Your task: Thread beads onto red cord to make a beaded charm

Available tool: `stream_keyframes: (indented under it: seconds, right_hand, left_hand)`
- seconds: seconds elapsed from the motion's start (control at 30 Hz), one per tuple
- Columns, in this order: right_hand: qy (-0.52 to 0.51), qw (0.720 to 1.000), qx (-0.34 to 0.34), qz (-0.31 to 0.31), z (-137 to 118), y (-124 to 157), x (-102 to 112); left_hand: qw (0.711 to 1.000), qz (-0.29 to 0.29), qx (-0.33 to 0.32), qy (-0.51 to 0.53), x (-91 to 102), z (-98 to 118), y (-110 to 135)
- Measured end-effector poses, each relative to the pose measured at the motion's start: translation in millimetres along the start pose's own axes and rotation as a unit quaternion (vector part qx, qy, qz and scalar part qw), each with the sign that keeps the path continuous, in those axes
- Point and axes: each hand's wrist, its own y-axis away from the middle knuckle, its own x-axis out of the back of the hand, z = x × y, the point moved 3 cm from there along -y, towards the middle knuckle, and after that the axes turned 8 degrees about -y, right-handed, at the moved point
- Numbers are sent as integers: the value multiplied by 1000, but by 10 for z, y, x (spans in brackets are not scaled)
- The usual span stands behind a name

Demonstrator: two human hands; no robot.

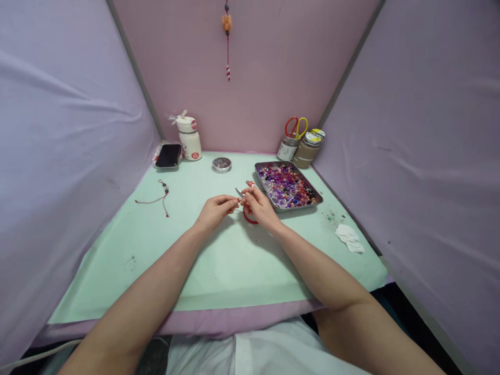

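My left hand is closed in a pinch on a thin cord, with a small red piece between the fingertips of both hands. A dark strand hangs just below them. My right hand is closed around a slim silver tool, its pointed metal end sticking out up and to the left; whether it is scissors or tweezers is hidden by the fingers. Under the right hand shows a curved red ring, partly covered. Behind the right hand lies a red and white object, also partly hidden.
A metal tray of mixed beads stands right of my hands. Behind it are a jar and a can holding scissors. A round dish, bottle, phone, knotted bracelet and crumpled tissue lie around.
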Motion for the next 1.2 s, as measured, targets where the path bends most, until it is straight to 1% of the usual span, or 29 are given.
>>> stream_keyframes:
  seconds: [0.07, 0.2, 0.3, 0.43, 0.57, 0.67, 0.93, 1.0, 1.07, 1.13, 1.2]
  right_hand:
    - [18, 1000, 9, 6, -15, -4, 14]
    - [49, 997, 54, -2, -57, 3, -2]
    - [76, 995, 67, -3, -70, 23, -19]
    - [125, 989, 78, 12, -69, 47, -15]
    - [119, 990, 73, 3, -60, 55, -39]
    - [112, 992, 63, 9, -58, 54, -53]
    - [145, 986, 63, 45, -22, 40, -11]
    - [150, 987, 57, 33, -20, 38, -8]
    - [146, 988, 45, 7, -23, 37, -14]
    - [138, 990, 38, -10, -36, 36, -16]
    - [132, 990, 40, -5, -49, 34, -9]
  left_hand:
    - [1000, 6, 5, -3, -3, 14, 9]
    - [1000, 9, 12, -18, -22, 53, 27]
    - [999, 8, 11, -29, -33, 69, 35]
    - [999, 18, 37, 8, -21, 35, 30]
    - [998, 15, 43, 42, -4, -12, 10]
    - [998, 15, 38, 56, 0, -34, -4]
    - [991, 55, 60, 105, 26, 11, -7]
    - [988, 68, 62, 121, 39, 22, -10]
    - [985, 69, 64, 145, 46, 22, -17]
    - [981, 56, 75, 172, 49, 13, -26]
    - [976, 41, 91, 192, 56, 2, -36]
